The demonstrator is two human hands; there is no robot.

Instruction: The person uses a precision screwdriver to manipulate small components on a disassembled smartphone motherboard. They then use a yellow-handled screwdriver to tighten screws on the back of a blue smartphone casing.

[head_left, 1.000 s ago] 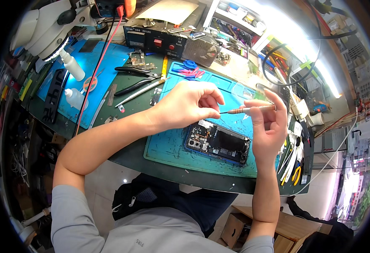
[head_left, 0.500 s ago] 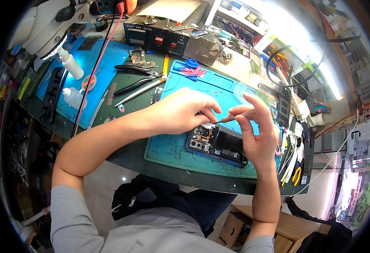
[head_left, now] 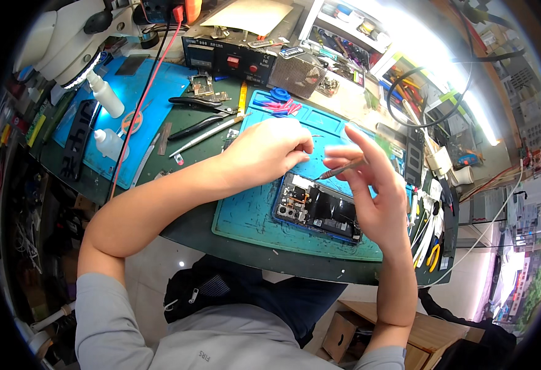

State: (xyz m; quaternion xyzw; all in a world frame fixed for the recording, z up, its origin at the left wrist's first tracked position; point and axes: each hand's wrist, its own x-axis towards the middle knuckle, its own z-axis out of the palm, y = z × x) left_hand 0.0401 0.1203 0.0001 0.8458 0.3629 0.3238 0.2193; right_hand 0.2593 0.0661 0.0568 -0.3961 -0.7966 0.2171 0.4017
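Phone (head_left: 327, 213) lies open near a screwdriver (head_left: 331, 174).
Right hand (head_left: 378, 200) clamps it; whether left hand (head_left: 272, 151) grips anything, I can't tell; one slip might gouge circuitry (head_left: 296, 197).

An opened phone (head_left: 312, 206) lies flat on the blue mat (head_left: 246, 223), long side running left to right, its blue-edged frame exposing a dark battery block and, at the left end, coppery and pale parts with paired round lenses (the right end is partly hidden). Tilted in the right hand (head_left: 378, 206), a slim brownish screwdriver (head_left: 335, 172) points left and down at the phone's far side; whether they touch is unclear.
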